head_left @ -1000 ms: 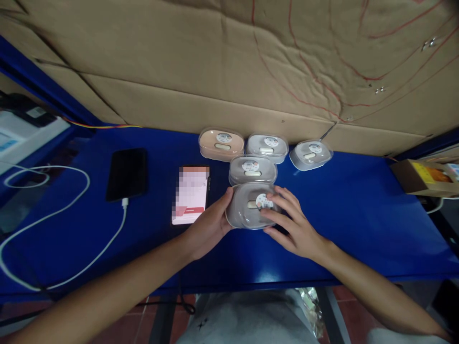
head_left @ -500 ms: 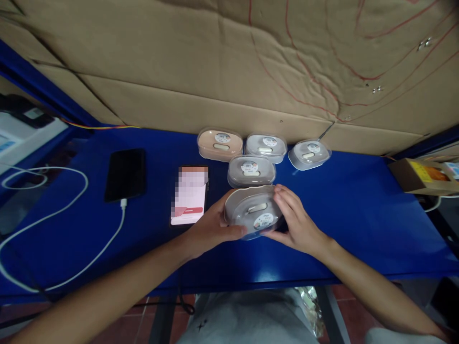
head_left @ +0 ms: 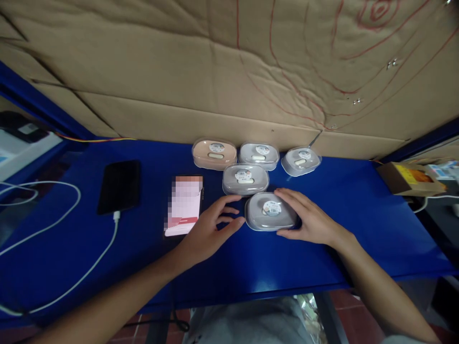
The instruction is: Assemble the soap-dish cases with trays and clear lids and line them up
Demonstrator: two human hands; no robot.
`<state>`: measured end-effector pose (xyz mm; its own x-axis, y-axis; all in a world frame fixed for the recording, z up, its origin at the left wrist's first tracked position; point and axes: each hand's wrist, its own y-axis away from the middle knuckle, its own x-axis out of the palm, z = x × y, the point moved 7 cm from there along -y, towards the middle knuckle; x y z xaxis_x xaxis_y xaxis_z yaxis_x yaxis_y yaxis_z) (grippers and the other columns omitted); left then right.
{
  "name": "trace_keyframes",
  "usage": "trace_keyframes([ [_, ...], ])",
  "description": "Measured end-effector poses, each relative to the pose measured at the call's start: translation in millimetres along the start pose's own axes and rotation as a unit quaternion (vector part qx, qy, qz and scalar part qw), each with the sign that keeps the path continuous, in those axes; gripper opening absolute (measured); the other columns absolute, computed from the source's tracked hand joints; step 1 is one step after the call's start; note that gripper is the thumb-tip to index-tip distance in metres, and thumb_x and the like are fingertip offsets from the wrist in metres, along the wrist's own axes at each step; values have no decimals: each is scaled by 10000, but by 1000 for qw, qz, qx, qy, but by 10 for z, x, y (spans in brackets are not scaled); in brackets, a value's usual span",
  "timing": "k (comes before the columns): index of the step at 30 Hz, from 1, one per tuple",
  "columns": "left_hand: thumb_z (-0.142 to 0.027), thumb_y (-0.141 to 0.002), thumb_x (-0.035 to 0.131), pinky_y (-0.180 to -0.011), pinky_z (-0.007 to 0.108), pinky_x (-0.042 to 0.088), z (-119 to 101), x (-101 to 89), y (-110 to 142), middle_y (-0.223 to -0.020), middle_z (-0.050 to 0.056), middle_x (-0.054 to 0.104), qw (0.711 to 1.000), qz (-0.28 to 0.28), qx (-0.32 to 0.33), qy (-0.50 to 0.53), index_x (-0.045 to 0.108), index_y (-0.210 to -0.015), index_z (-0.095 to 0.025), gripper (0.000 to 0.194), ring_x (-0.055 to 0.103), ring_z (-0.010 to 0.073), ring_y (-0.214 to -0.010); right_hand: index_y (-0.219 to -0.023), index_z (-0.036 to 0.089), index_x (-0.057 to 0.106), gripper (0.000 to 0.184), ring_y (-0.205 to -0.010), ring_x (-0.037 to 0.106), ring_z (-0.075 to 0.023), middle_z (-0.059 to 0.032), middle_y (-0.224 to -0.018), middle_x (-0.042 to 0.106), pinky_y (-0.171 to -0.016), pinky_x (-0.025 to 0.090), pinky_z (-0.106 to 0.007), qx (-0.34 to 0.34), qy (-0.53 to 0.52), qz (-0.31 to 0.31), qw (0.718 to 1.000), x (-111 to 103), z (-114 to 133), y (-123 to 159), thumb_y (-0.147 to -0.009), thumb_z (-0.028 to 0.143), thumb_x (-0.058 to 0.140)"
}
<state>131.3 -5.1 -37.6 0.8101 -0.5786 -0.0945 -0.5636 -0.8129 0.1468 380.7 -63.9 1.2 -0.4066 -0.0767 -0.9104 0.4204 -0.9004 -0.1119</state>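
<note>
Grey plastic first: front grey box [head_left: 271,210], clear lid, round sticker on top, mid-table, closer to the back edge than the front. My right hand [head_left: 311,220] has it by the right end, fingers over the far side, thumb on the near side. My left hand [head_left: 215,229] is off its left end, fingers loosely curled, thumb apart, nothing in the grip; thumb tip so near the box I can't tell contact.

In the way: second grey box [head_left: 245,184] just behind, toward the back left. Along the back edge, peach box [head_left: 214,153], pale box [head_left: 258,150], then right-hand box [head_left: 301,165] slightly apart. All oval, clear-lidded, stickered, pale slot piece on top. Lit phone [head_left: 186,200] left of my left hand; dark device [head_left: 119,186] further toward the left edge, white cable [head_left: 116,217] plugged in and looping to the front left.

Glossy blue table [head_left: 304,267]; creased brown cardboard [head_left: 161,71] rises behind, red curves at right. Open carton [head_left: 390,179] by the back right corner. Red floor tiles [head_left: 353,315] below the front edge.
</note>
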Motion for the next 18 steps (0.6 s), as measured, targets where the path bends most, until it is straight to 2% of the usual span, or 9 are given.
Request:
trace_keyframes([
  [4,-442,-1036,656,-989,425,580,-95,-27,26,-1357,75,668,996,-9,60,-67,678,-1292,-297,295,684,250,-1190,-1726,378,265,1013,-1606,415,-395,-122,-1744,415,-1278,413,-655,32,-35,39,998,-73,-228,32,-907,597,819],
  [6,-417,-1048,638,-955,398,583,-118,-10,37,-1324,69,682,995,-1,71,-73,699,-1242,-287,241,698,230,-1134,-1720,388,285,1005,-1627,377,-391,-110,-1760,389,-1292,393,-649,42,-51,57,996,-124,-317,54,-899,615,819],
  [9,-398,-1062,620,-924,370,580,-129,22,40,-1296,71,701,994,14,79,-77,721,-1175,-263,203,709,216,-1086,-1714,387,304,990,-1612,408,-378,-106,-1749,408,-1281,422,-629,57,-57,63,995,-225,-442,103,-899,633,810],
  [14,-397,-1072,604,-904,352,563,-114,49,21,-1201,58,740,991,29,77,-101,733,-1133,-254,202,708,218,-1067,-1717,369,297,963,-1618,388,-403,-127,-1756,399,-1269,388,-700,55,-8,14,998,-374,-641,102,-929,703,737],
  [16,-393,-1070,596,-892,351,557,-111,50,12,-1171,54,748,991,31,73,-110,734,-1120,-252,203,709,217,-1044,-1712,361,317,818,-1623,386,-381,-116,-1758,403,-1284,371,-683,38,-3,-22,999,-425,-754,43,-1019,686,604],
  [18,-382,-1071,589,-892,351,550,-120,50,6,-1150,51,750,990,31,73,-113,735,-1113,-249,202,708,212,-1027,-1701,341,354,658,-1627,386,-353,-112,-1748,422,-1306,343,-655,47,23,-85,995,-508,-939,-17,-1106,603,449],
])
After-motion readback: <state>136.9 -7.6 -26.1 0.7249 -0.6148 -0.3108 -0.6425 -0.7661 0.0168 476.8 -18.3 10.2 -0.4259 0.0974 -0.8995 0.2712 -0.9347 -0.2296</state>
